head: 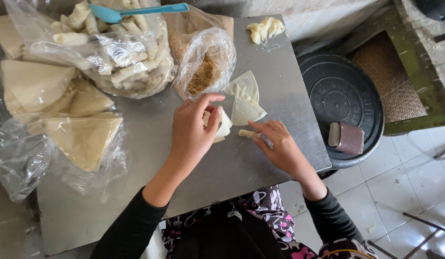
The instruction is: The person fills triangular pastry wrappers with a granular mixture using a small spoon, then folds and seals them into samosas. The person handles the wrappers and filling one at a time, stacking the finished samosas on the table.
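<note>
Pale dough is what both hands work on: a small folded wrapper [224, 125] sits pinched between the thumb and fingers [214, 119] of the left hand [191, 132], with its white edge poking out just past the fingertips on the side of the right hand. Just beyond those fingertips lie two loose triangular wrappers [244, 100], flat on the steel desk [222, 168]. The right hand [280, 146] rests low on the desk, with a ring on one finger. Its fingers [261, 128] are narrowed onto one end of a short rolled piece [246, 133], which lies between the two hands and close under the folded wrapper.

The left forearm comes in from below with the wrist bent and the palm turned down over the wrapper. The right forearm slants in from the lower right, hand flattened. Both sleeves are black. Further past the left fingers stands an open bag of brown crumbs [203, 72], and beside it a clear bag of finished rolls [121, 52] with a turquoise spatula [136, 12] on top.
</note>
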